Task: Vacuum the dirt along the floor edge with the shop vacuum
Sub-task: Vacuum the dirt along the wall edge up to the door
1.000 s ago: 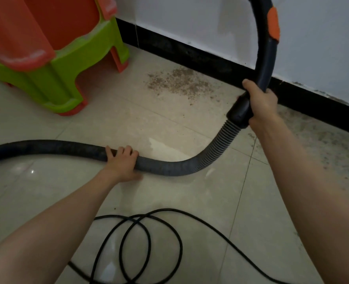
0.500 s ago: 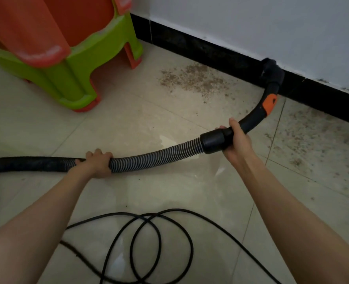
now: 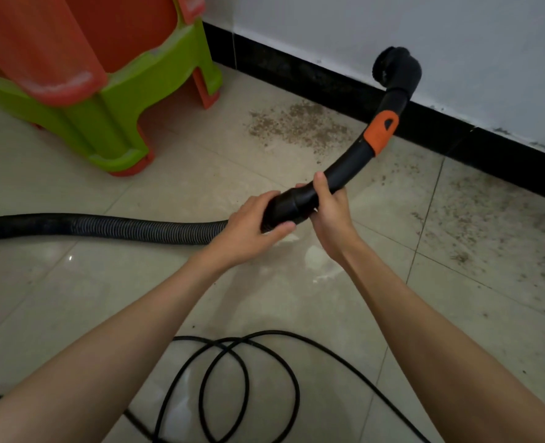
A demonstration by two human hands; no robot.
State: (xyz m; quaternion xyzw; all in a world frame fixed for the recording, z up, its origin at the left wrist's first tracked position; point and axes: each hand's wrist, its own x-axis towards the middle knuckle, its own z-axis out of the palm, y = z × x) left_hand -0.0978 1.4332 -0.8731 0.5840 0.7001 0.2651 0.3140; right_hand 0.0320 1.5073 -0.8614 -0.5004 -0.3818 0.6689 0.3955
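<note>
A ribbed black vacuum hose [image 3: 111, 230] runs in from the left across the tiled floor. It joins a curved black wand [image 3: 351, 163] with an orange band [image 3: 381, 131] and a round brush nozzle [image 3: 395, 67] raised in front of the wall. My left hand [image 3: 252, 225] grips the hose cuff where it meets the wand. My right hand [image 3: 330, 212] grips the wand just beyond the cuff. A patch of brown dirt [image 3: 296, 126] lies by the black baseboard [image 3: 296, 75], and more dirt [image 3: 475, 219] is scattered to the right.
Stacked orange and green plastic stools [image 3: 104, 75] stand at the upper left near the wall corner. A black power cable [image 3: 232, 385] lies in loops on the floor in front of me. A wet-looking shiny spot [image 3: 315, 254] shows beneath my hands.
My left hand slid along the hose to the right, up to the cuff beside my right hand. The wand swung so its nozzle now lifts off the floor in front of the wall.
</note>
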